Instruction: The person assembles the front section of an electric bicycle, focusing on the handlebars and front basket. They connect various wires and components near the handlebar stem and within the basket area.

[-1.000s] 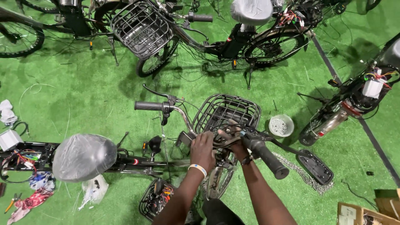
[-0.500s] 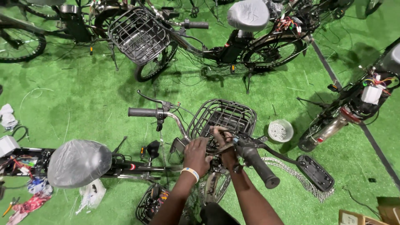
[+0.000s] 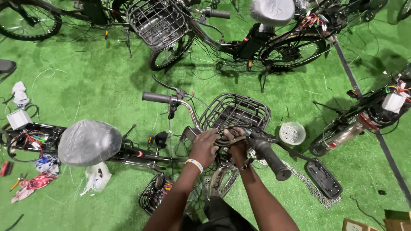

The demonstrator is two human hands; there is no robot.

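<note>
Both the left hand and right hand had stayed at the handlebar stem beside the front basket, fingers closed around its cables, barely shifted from before.

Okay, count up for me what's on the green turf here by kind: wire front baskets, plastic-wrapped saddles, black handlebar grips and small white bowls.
Black wire front baskets: 2, one just beyond both hands, one at the top.
Grey plastic-wrapped saddles: 2.
Black rubber handlebar grips: 3.
Small white round bowls: 1.
Total: 8.
</note>
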